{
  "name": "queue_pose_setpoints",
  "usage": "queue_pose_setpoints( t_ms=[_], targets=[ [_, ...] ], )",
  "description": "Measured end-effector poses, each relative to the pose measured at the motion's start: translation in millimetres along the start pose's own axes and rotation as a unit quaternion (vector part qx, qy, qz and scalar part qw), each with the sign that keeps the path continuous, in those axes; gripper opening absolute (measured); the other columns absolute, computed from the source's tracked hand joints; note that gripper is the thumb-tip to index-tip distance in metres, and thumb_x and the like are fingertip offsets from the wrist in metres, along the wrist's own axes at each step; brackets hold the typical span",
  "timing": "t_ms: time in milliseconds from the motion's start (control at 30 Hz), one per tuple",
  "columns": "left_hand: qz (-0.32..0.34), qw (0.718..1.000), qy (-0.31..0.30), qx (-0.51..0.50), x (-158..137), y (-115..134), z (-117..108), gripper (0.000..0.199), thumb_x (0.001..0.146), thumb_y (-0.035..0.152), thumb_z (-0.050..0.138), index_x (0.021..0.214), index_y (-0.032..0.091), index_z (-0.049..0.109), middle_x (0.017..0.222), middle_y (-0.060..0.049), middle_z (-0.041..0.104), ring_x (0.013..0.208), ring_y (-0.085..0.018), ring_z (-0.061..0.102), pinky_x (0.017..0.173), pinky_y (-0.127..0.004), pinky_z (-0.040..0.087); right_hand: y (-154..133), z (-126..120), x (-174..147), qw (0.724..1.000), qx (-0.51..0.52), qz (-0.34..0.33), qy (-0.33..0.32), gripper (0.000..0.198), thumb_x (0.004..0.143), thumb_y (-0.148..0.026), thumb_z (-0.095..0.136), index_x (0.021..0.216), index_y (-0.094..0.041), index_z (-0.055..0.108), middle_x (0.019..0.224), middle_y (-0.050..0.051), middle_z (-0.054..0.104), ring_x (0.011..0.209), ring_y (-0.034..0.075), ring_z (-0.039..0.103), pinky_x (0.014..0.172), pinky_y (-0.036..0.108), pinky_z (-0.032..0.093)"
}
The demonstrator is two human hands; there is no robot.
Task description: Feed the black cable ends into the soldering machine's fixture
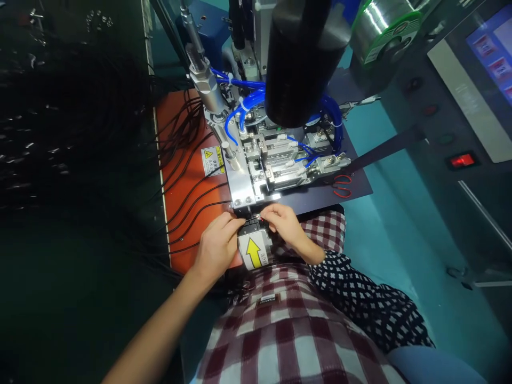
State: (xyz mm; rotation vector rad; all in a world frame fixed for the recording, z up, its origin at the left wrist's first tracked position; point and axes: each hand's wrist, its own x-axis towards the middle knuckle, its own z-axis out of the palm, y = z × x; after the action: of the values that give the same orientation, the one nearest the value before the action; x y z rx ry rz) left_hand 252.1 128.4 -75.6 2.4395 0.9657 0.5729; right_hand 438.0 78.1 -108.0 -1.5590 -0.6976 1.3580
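Observation:
My left hand (218, 240) lies at the front end of the machine, thumb and forefinger pinched together over a small black fixture (251, 226). What sits between those fingertips is too small to make out. From the right, my right hand (285, 221) pinches a thin wire end (260, 217) with a bit of red and a bright tip showing. Both sets of fingertips are close together above the fixture. Just below is a block with a yellow arrow label (253, 253). Several black cables (200, 210) run over the orange board toward the fixture.
Metal clamps and cylinders (286, 170) with blue air tubes (252, 101) stand beyond my hands. Red-handled scissors (343, 186) lie on the dark plate at right. A solder wire spool (386, 32) hangs at upper right, near a control panel (472, 101). Dark cables pile at left.

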Motion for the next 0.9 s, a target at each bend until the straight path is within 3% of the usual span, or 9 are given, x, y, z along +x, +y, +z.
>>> queue_pose_setpoints(
  t_ms=[67,200,367,567,633,800,900],
  targets=[
    [-0.006,1.0,-0.004,-0.015,1,0,-1,0.026,0.091,0.01,0.044,0.096,0.015,0.069,0.079,-0.005,0.059,0.076,-0.016,0.058,0.068,-0.027,0.05,2,-3,0,1.0,0.004,0.008,0.005,0.016,0.078,-0.032,0.064,0.073,-0.017,0.061,0.056,-0.004,0.053,0.042,0.008,0.043,0.042,0.023,0.034],
    [-0.003,0.999,-0.006,-0.037,1,0,-1,0.029,0.091,0.009,0.044,0.101,0.017,0.07,0.081,-0.005,0.062,0.078,-0.016,0.06,0.07,-0.027,0.051,6,-5,-14,0.997,-0.034,-0.045,0.046,0.02,0.082,-0.039,0.064,0.077,-0.019,0.062,0.054,-0.005,0.05,0.043,0.009,0.042,0.042,0.023,0.032],
    [-0.005,0.999,-0.009,-0.032,1,-1,0,0.03,0.09,0.009,0.045,0.102,0.017,0.071,0.082,-0.005,0.062,0.079,-0.016,0.06,0.07,-0.028,0.052,1,4,-27,0.994,-0.065,-0.067,0.059,0.018,0.079,-0.036,0.068,0.075,-0.018,0.066,0.062,0.0,0.06,0.05,0.011,0.049,0.045,0.024,0.038],
    [-0.001,1.0,-0.007,-0.026,0,-2,1,0.03,0.09,0.009,0.046,0.101,0.017,0.072,0.084,-0.006,0.062,0.08,-0.017,0.061,0.07,-0.028,0.052,-11,0,-23,0.962,-0.194,-0.175,0.075,0.011,0.083,-0.025,0.06,0.077,-0.019,0.066,0.071,0.001,0.063,0.062,0.013,0.055,0.059,0.026,0.044],
    [-0.002,1.0,-0.004,-0.026,0,-2,1,0.029,0.09,0.009,0.046,0.101,0.017,0.072,0.085,-0.006,0.062,0.081,-0.017,0.061,0.071,-0.029,0.052,-13,-4,-19,0.971,-0.172,-0.16,0.047,0.011,0.083,-0.026,0.06,0.076,-0.018,0.065,0.07,0.0,0.062,0.059,0.012,0.054,0.057,0.025,0.044],
    [-0.01,1.0,-0.008,-0.016,0,-1,1,0.03,0.09,0.009,0.046,0.101,0.019,0.072,0.084,-0.005,0.061,0.081,-0.017,0.061,0.071,-0.028,0.051,-12,-14,-5,0.993,-0.058,-0.048,-0.09,0.016,0.081,-0.032,0.062,0.074,-0.018,0.06,0.056,-0.004,0.053,0.046,0.009,0.046,0.044,0.022,0.035],
    [-0.006,1.0,-0.01,-0.01,0,-1,0,0.029,0.09,0.009,0.046,0.102,0.017,0.072,0.084,-0.006,0.06,0.08,-0.017,0.06,0.07,-0.028,0.05,-13,-16,-3,0.99,-0.08,-0.054,-0.098,0.012,0.081,-0.028,0.061,0.076,-0.017,0.06,0.055,-0.005,0.051,0.047,0.009,0.045,0.044,0.021,0.033]
  ],
)
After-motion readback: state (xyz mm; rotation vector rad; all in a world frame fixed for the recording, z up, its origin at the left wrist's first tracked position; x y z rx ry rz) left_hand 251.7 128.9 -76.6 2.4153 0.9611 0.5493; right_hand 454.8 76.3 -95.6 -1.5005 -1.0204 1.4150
